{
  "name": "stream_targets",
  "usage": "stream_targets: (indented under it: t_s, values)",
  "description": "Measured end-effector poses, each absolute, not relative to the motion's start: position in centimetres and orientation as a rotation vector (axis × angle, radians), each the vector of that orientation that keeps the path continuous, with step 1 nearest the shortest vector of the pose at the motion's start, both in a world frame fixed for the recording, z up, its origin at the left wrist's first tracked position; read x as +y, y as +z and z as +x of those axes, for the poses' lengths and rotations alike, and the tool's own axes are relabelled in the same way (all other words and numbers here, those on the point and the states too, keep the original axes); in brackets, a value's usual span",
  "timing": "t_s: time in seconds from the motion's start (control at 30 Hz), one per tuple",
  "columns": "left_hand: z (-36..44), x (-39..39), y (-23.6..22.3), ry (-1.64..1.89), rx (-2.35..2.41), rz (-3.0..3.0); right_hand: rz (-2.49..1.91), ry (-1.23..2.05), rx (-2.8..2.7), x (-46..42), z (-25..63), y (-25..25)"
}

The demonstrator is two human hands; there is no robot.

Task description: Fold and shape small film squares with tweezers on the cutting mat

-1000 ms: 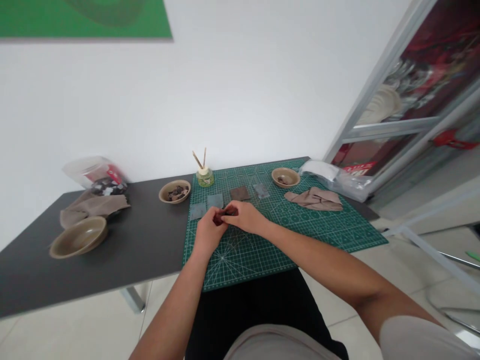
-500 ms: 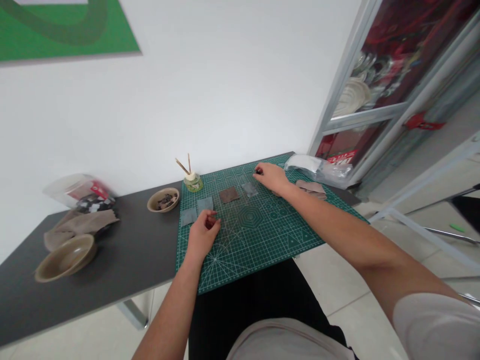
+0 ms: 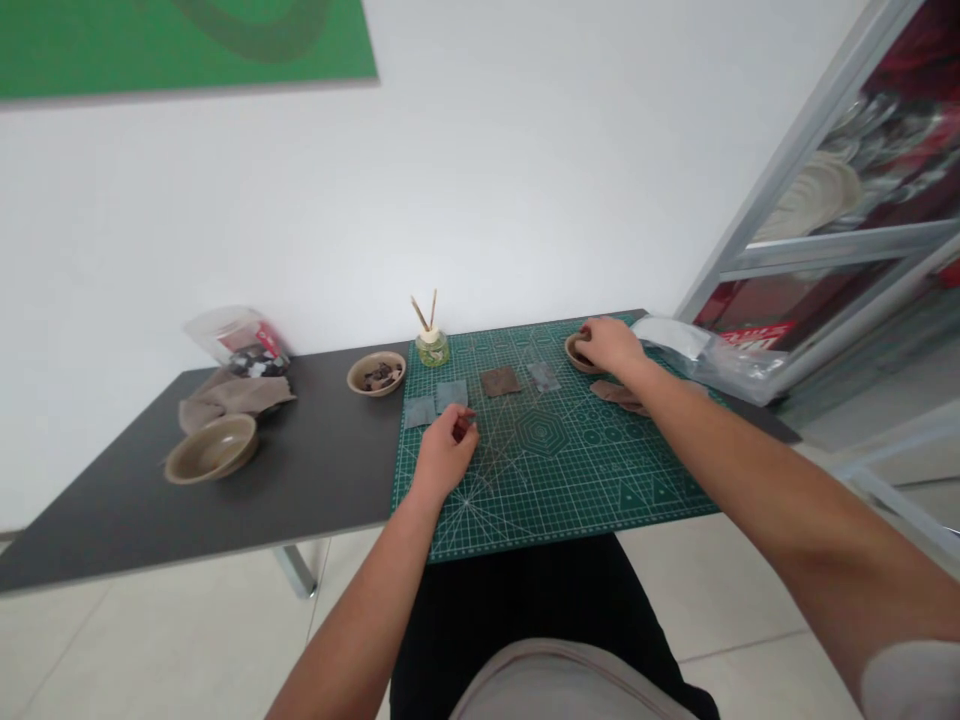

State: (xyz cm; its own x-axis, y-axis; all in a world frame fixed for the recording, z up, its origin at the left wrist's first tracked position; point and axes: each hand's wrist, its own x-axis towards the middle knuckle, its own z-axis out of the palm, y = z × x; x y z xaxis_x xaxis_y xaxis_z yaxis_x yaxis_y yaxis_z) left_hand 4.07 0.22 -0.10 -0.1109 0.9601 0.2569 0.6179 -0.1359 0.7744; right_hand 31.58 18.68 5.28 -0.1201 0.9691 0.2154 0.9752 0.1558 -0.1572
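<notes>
My left hand [image 3: 447,455] rests on the green cutting mat [image 3: 570,470], fingers pinched on a small dark reddish piece. Just beyond it lie two grey squares [image 3: 436,402], a brown square [image 3: 500,381] and another grey square [image 3: 543,375]. My right hand [image 3: 611,345] reaches to the far right of the mat, its fingers curled over a small tan bowl [image 3: 574,349]; what they hold is hidden. A beige cloth [image 3: 619,393] lies under my right forearm.
On the dark grey table [image 3: 225,510] stand a tan bowl of dark pieces [image 3: 376,373], a reed diffuser [image 3: 432,342], an empty tan bowl [image 3: 211,449], a beige cloth [image 3: 232,397] and a plastic container [image 3: 236,340]. A plastic bag [image 3: 697,345] lies at the far right.
A second ago both hands worked together at the mat's middle. My right hand has since gone out to the small bowl at the far right; my left hand stays with the piece.
</notes>
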Motion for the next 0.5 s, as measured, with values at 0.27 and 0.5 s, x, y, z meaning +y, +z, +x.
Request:
stream_targets:
  t_s: [0.27,0.5]
  values:
    - [-0.5,0.8,3.3,1.29,2.173,2.173,-1.196,0.062,-2.342,12.8,26.1,3.3]
    - [-8.2,3.2,4.3,0.693,2.517,2.188,-1.154,0.149,-2.219,10.9,22.5,-0.9]
